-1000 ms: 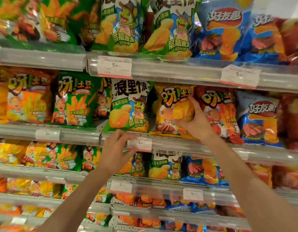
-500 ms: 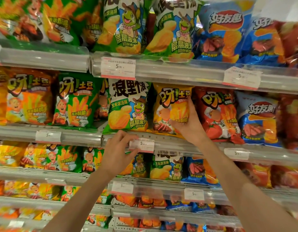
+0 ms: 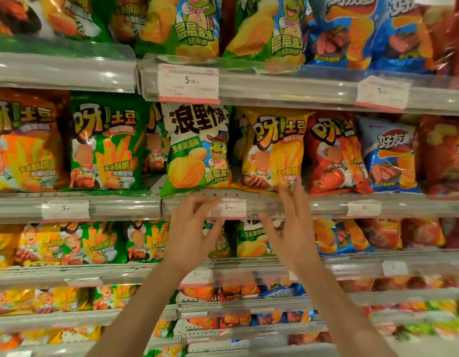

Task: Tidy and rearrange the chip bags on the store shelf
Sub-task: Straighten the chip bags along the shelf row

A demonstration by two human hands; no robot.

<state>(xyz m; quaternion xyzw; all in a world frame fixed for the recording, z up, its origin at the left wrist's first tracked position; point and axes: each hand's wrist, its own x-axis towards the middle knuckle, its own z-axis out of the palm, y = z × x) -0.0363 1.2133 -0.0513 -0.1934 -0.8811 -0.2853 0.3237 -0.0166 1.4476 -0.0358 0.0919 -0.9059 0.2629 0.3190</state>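
A yellow chip bag (image 3: 273,148) stands upright on the middle shelf (image 3: 264,202), between a green-and-white frog bag (image 3: 197,148) and a red bag (image 3: 334,153). My right hand (image 3: 290,225) is below the yellow bag with fingers spread, its fingertips just at the bag's bottom corner, holding nothing. My left hand (image 3: 191,225) is at the shelf rail, its fingers loosely curled beside the white price tag (image 3: 229,208); I cannot tell whether they touch it.
Shelves run above and below, packed with green (image 3: 107,143), orange (image 3: 25,145) and blue (image 3: 388,155) chip bags. Clear plastic rails with price tags front each shelf. Lower shelves hold smaller bags.
My right hand has let go of the yellow bag and dropped down to the shelf rail. The view has moved closer to the shelf. My left hand stays by the price tag.
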